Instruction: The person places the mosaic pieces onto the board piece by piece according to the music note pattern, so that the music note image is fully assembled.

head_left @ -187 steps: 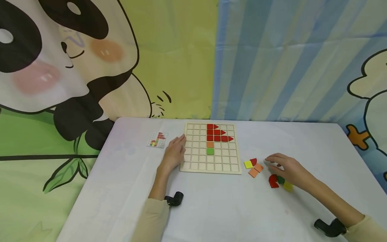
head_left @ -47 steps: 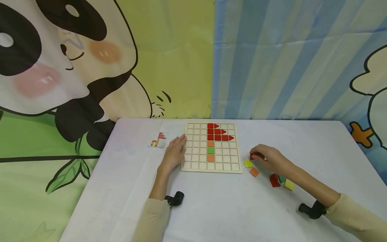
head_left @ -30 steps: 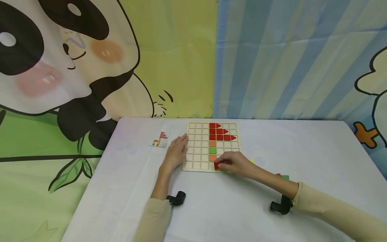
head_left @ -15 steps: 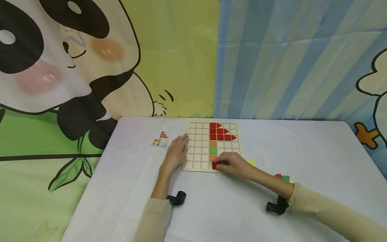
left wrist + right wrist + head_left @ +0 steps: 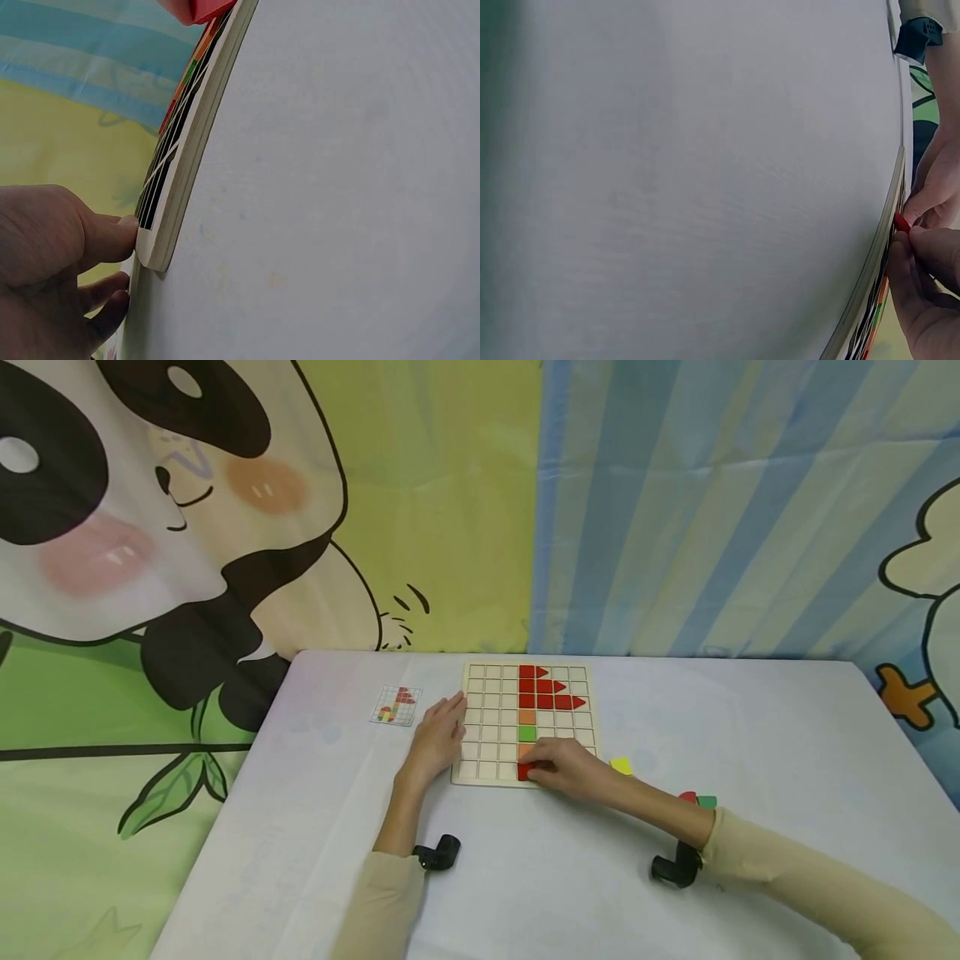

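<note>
Where a printed backdrop closes off the rear, a white worktop stands before it. On this lies a wooden grid board. The left hand, fingers loosely extended, touches its left edge; the right hand pinches a red piece at the bottom row, seating unconfirmed. Left of the board lies a pattern card. Grid cells contain red tiles, orange tiles and one green tile.

The pale gridded board lies flat, partly filled with red, orange and green tiles; a red piece, partly hidden, is pinched at the middle of its near row.
</note>
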`<state>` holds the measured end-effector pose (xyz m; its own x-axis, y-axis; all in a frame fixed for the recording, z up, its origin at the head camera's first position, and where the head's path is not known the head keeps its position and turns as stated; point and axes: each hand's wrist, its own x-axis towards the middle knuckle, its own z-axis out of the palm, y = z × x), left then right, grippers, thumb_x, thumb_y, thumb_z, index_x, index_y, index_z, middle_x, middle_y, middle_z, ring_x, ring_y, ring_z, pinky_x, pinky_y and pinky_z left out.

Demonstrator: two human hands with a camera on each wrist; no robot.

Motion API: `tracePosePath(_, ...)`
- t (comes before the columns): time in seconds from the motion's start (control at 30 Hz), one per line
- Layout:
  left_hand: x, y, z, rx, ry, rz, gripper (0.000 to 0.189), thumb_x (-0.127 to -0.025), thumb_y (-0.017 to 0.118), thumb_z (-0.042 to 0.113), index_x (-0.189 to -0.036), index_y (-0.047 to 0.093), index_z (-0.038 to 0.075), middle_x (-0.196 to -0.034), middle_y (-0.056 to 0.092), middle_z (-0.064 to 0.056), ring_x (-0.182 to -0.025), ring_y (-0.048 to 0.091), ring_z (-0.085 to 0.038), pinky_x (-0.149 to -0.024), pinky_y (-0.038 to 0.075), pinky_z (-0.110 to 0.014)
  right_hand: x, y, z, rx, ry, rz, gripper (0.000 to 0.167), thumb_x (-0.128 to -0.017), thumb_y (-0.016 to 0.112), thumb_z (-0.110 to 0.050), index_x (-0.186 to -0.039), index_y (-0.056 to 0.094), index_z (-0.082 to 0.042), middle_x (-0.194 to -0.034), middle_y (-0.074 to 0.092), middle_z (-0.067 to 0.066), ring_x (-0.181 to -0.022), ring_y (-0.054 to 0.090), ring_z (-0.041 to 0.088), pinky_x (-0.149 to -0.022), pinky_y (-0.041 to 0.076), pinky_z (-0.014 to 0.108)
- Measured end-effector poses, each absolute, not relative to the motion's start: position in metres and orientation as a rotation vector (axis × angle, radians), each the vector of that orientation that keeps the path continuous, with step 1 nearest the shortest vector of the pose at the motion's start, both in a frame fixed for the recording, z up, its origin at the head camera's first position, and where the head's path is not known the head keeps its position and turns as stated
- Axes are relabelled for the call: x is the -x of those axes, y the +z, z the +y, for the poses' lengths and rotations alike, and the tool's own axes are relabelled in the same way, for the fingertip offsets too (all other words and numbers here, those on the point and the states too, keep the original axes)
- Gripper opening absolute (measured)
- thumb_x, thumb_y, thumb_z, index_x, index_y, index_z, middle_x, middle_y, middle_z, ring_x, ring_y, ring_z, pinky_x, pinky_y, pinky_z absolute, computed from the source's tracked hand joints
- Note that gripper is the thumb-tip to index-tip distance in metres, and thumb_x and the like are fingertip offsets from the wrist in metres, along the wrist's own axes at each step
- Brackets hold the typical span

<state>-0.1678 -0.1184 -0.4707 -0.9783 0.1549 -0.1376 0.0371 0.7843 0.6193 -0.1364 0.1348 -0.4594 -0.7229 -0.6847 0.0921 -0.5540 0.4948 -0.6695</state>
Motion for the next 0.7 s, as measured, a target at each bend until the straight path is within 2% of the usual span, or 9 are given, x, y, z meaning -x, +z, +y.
tracePosePath(0.33,0.1678,-0.4713,-0.1173,-0.156,0.954,2.796,0.053,-0.105,0.054,0.007,-0.156,0.043,0.004,-0.169,0.033,-0.005,-0.159,0.023,-0.033,-0.128,0.02,-0.058,0.1407,-0.4559,0.1318,1.321,-0.752,2.68,0.017,-0.089,0.078,-0.003,-0.106,0.08,-0.002,-0.096,0.072,0.004,-0.087,0.068,0.017,-0.078,0.06,0.026)
tracePosePath(0.7,0.1686,-0.4712,-0.1182,-0.16,0.94,2.802,0.053,-0.106,0.053,0.007,-0.157,0.041,0.005,-0.17,0.032,-0.004,-0.159,0.023,-0.033,-0.128,0.02,-0.058,0.1448,-0.4568,0.1333,1.489,-0.608,2.71,0.018,-0.087,0.08,-0.003,-0.105,0.081,0.0,-0.092,0.069,0.007,-0.084,0.069,0.019,-0.075,0.06,0.024)
